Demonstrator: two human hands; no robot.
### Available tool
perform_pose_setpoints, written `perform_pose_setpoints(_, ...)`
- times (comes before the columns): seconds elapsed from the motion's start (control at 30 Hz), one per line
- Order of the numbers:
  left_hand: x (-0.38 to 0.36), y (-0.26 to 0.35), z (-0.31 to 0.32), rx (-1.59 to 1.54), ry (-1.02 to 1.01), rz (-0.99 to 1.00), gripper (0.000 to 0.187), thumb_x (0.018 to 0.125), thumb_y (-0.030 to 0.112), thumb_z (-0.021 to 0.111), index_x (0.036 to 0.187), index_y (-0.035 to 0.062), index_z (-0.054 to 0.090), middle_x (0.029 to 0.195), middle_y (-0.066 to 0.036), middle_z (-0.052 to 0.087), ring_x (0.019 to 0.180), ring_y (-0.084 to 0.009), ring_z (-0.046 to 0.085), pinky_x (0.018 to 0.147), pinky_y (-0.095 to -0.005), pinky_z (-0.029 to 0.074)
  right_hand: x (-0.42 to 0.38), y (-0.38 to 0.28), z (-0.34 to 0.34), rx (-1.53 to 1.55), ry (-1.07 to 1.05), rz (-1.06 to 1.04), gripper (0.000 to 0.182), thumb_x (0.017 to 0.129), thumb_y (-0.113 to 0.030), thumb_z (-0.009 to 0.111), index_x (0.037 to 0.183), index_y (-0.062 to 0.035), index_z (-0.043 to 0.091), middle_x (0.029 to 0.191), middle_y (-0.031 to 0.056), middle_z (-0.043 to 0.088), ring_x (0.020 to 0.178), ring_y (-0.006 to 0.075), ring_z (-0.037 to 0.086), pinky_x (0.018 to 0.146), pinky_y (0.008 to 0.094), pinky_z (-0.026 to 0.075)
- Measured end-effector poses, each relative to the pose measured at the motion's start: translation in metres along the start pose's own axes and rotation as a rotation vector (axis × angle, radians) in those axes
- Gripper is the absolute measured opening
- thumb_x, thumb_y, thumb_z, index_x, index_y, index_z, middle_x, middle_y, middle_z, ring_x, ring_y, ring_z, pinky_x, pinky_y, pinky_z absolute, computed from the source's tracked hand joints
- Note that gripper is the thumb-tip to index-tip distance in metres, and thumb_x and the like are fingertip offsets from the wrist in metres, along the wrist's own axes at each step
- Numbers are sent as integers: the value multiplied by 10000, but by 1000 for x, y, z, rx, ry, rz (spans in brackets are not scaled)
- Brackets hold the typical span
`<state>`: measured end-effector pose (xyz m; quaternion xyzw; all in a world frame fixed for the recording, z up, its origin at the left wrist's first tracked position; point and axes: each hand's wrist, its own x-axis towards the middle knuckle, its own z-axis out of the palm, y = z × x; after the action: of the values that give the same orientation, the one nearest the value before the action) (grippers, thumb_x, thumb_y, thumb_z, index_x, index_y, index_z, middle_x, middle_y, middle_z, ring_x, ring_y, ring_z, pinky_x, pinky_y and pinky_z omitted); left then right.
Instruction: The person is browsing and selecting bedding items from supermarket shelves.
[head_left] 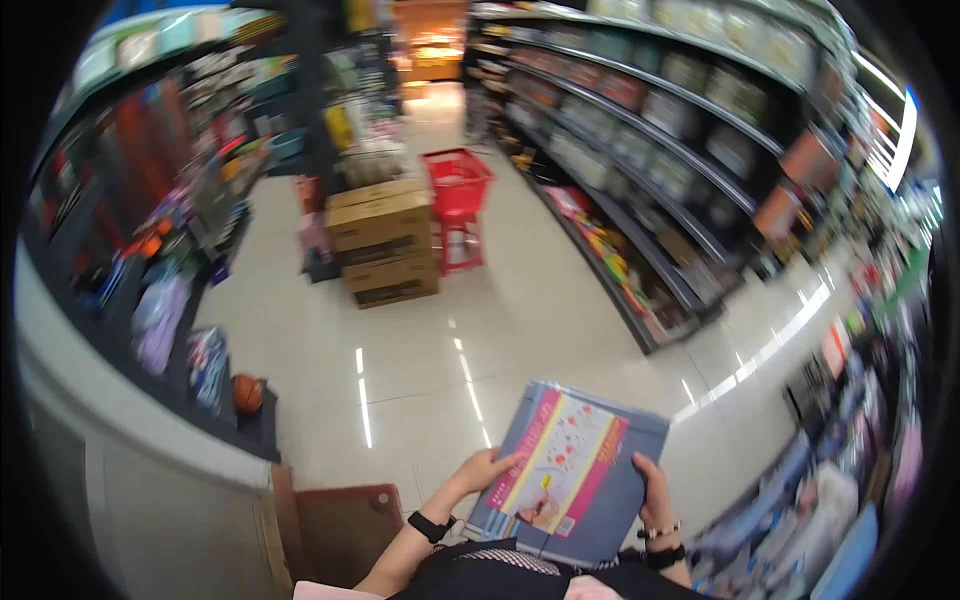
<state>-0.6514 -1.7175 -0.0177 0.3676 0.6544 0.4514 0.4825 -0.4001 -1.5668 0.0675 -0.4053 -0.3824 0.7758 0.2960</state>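
A flat grey-blue folded storage box (635,440) with a pink, white and yellow printed label (565,455) is held in front of my body, tilted. My left hand (484,470) grips its left edge, thumb on the label side. On the opposite edge, my right hand (652,490) grips with the thumb on the front face. The fingers behind the box are hidden. Both wrists wear dark bands.
Stacked cardboard boxes (380,240) stand ahead on the tiled floor, beside a red basket (457,180) on a red stool (462,245). Stocked shelving (640,140) lines the right. Goods and a basketball (247,393) are at left. Packaged items (800,510) lie lower right.
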Motion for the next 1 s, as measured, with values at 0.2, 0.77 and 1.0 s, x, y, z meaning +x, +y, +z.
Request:
perform_pose_setpoints(0.2, 81, 74, 121, -7, -105, 96, 485, 803, 381, 585, 933, -87, 584, 817, -122, 633, 736, -137, 585, 655, -269, 468, -15, -54, -131, 105, 185, -170, 332, 794, -165, 597, 1058, 23, 524, 941, 84, 604, 798, 155, 597, 704, 270, 495)
perform_pose_setpoints(0.77, 257, 171, 464, 400, -720, 141, 490, 793, 425, 571, 883, -55, 604, 750, -125, 635, 691, -146, 595, 642, -279, 460, -86, -98, -410, 543, 787, -416, 321, 791, -149, 577, 1060, 17, 523, 961, 95, 598, 820, 190, 595, 731, 296, 493)
perform_pose_setpoints(1.0, 368, 201, 521, 394, -765, 103, 484, 810, 417, 558, 907, -55, 600, 777, -124, 639, 710, -145, 595, 655, -279, 464, 5, -139, -487, 565, 823, -433, 339, 788, -153, 590, 1073, 17, 519, 960, 90, 597, 834, 182, 588, 731, 289, 480)
